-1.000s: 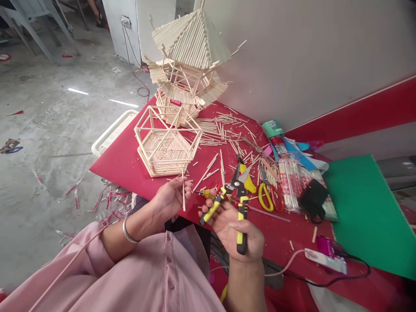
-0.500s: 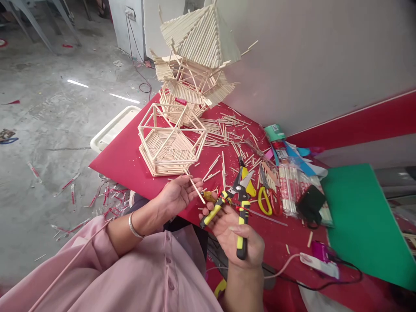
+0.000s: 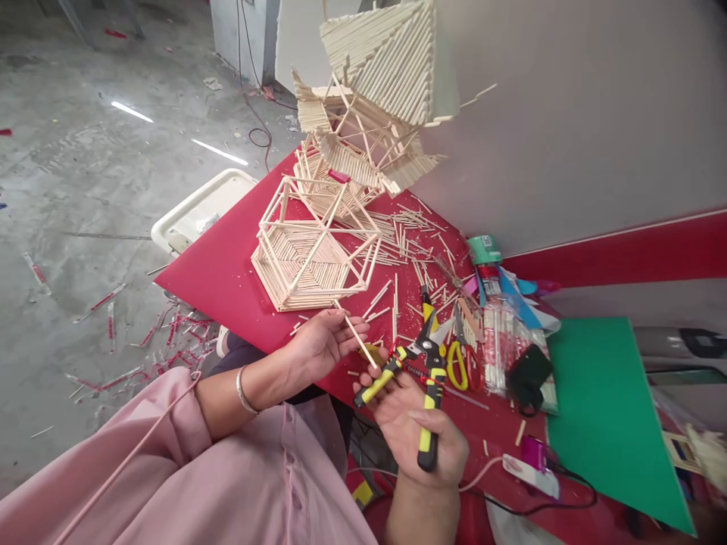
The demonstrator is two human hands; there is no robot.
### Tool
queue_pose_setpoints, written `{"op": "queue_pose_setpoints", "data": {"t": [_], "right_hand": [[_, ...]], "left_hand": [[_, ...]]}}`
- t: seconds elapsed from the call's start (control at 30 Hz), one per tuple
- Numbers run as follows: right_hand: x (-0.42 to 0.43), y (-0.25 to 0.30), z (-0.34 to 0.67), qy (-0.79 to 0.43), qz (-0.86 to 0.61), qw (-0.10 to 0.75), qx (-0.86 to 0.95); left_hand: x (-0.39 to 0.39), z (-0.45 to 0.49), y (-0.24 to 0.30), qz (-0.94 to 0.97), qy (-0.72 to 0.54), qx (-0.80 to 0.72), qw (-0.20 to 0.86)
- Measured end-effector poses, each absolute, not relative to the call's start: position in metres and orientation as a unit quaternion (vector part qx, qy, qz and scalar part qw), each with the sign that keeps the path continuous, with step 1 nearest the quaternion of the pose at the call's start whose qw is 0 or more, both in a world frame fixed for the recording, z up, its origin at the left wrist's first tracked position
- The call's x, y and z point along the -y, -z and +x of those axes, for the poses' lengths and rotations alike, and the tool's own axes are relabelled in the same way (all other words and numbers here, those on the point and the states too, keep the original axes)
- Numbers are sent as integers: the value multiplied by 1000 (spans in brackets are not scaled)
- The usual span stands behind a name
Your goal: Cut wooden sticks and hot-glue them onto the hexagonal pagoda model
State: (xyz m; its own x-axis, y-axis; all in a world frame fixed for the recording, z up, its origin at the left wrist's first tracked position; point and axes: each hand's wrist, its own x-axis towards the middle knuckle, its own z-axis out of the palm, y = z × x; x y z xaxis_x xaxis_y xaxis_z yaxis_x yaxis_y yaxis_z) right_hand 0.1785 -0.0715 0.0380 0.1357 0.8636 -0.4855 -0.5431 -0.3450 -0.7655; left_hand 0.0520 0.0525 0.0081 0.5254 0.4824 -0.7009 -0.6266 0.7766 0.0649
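Note:
My left hand (image 3: pixel 321 344) pinches a thin wooden stick (image 3: pixel 357 334), tilted with its lower end toward my right hand. My right hand (image 3: pixel 417 428) is closed on yellow-and-black cutting pliers (image 3: pixel 423 371), jaws open and pointing away from me. Just beyond my left hand a hexagonal stick frame (image 3: pixel 310 250) lies on the red table (image 3: pixel 221 276). Behind it rises a tall stick tower with a slanted roof (image 3: pixel 375 98).
Loose sticks litter the table (image 3: pixel 409 250). Yellow-handled scissors (image 3: pixel 457 363), a green-capped tube (image 3: pixel 484 250), a bag of sticks (image 3: pixel 503 333), a black object (image 3: pixel 528 375) and a green sheet (image 3: pixel 607 409) lie to the right. A white tray (image 3: pixel 196 212) sits at the table's left edge.
The stick in my left hand has swung from upright to slanted, its lower end now close to the pliers. The view has shifted, so everything sits further right and lower.

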Motion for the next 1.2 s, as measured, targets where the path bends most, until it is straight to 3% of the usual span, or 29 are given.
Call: {"op": "queue_pose_setpoints", "data": {"t": [0.33,0.53,0.63,0.73,0.8,0.9,1.03,1.1,1.2], "right_hand": [[69,-46,174,-643,-511,556,126],[86,-42,175,-618,-539,545,176],[104,-35,172,-552,-650,446,272],[114,-24,164,-412,-759,273,424],[111,-15,156,-307,-787,164,509],[98,0,141,-190,-783,66,589],[74,13,124,-107,-768,58,629],[65,16,119,-84,-758,58,645],[60,23,117,-51,-743,66,664]], "left_hand": [[-33,49,-5,-27,-315,-360,878],[-30,16,14,254,-337,-413,807],[-39,-10,15,445,-391,-455,665],[-46,-32,10,564,-435,-494,498],[-49,-41,10,608,-431,-499,443],[-53,-48,14,624,-412,-499,437],[-54,-50,17,589,-461,-511,424],[-51,-51,16,526,-477,-519,475],[-43,-51,12,359,-454,-503,642]]}}
